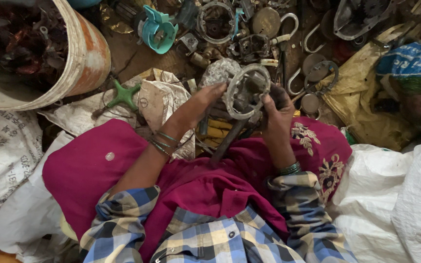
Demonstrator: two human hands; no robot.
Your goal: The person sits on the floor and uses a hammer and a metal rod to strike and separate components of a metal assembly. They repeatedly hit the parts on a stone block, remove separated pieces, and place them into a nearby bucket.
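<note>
Both my hands hold one dirty metal part (245,91) above my lap: a grey ring-shaped casting with a dark core and a rusty shaft (227,140) that slants down toward my knees. My left hand (205,100) grips the ring's left side, fingers curled over it. On the right side my right hand (275,113) clasps the part, fingers wrapped around the dark body. Green bangles circle both wrists. A magenta cloth (98,170) covers my legs.
A big worn bucket (86,61) of scrap stands at the upper left. Loose metal rings, padlocks (288,29) and a turquoise plastic piece (159,31) litter the ground ahead. A green star-shaped handle (124,95) lies on white sacks. A yellow bag (366,97) and white sacks (395,204) sit right.
</note>
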